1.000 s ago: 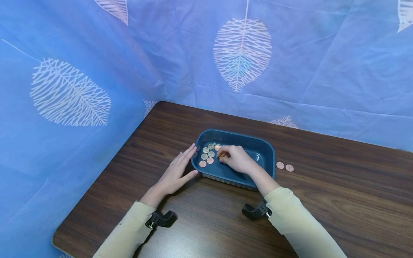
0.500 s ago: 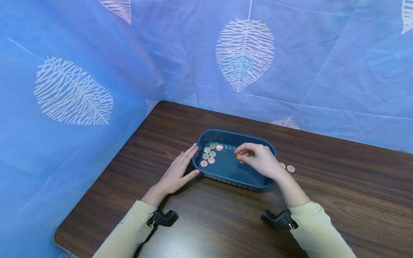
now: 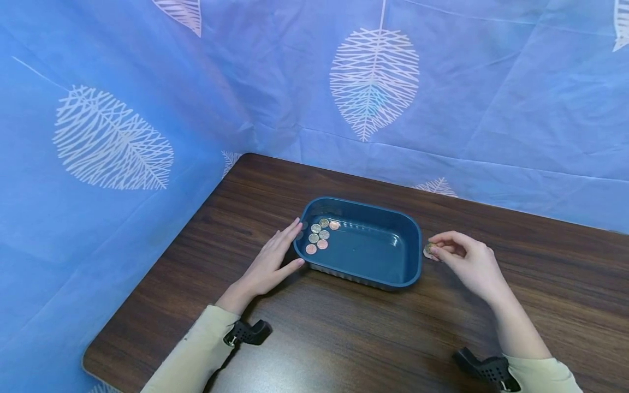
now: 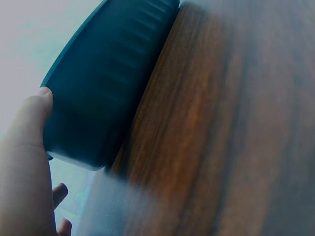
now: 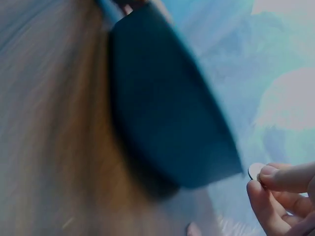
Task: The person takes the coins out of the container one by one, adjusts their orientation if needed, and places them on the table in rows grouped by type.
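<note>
A dark blue rectangular box [image 3: 363, 277] stands on the table, and several coins [image 3: 322, 244], some coppery and some yellowish, lie flat in its left end. My left hand [image 3: 265, 265] rests against the box's left end with its fingers straight; in the left wrist view its thumb [image 4: 45, 96] touches the rim at the corner. Just beyond the box's right end, my right hand [image 3: 469, 265] pinches a coin [image 5: 255, 170] between thumb and fingertips. Below that coin in the head view shows the edge of a pale coin; the hand hides whatever else lies there.
The dark wood-grain table [image 3: 339, 338] runs on to the right and in front of the box. Blue cloth [image 3: 275, 82] with white leaf prints hangs behind and to the left. Each wrist wears a black camera mount [image 3: 248, 333].
My right hand has moved right, out of the box and past its right end, with a coin in its pinch. The left hand stays at the box's left end.
</note>
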`<action>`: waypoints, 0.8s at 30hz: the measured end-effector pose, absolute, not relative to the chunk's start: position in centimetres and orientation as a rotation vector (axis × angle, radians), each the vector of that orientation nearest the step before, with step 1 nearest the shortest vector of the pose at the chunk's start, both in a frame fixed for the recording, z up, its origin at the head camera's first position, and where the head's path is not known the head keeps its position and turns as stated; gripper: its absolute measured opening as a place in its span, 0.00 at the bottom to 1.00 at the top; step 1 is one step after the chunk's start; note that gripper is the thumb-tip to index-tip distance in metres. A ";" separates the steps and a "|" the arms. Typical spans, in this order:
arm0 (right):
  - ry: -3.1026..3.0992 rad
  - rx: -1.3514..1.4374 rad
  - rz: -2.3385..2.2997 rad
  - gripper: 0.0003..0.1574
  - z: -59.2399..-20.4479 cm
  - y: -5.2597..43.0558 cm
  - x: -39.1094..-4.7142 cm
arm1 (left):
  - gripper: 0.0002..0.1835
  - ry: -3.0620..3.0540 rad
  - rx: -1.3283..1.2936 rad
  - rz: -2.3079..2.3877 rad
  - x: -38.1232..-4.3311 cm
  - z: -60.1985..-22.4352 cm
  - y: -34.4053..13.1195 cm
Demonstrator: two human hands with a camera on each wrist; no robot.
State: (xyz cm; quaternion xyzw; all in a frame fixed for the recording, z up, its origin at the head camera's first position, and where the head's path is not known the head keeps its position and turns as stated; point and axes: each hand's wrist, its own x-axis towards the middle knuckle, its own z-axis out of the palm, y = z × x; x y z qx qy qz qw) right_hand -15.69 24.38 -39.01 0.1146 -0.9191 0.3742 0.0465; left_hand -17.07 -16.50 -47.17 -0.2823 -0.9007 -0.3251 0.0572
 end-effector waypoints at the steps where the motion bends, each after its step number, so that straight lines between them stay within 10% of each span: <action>1: -2.825 0.351 1.133 0.11 -39.5 24.7 -15.6 | 0.40 -2.731 -0.856 -0.987 -17.1 -47.1 -16.5; 24: -3.005 0.410 0.866 0.06 -43.0 25.0 -16.1 | 0.40 -2.733 -0.859 -0.992 -17.1 -47.2 -16.5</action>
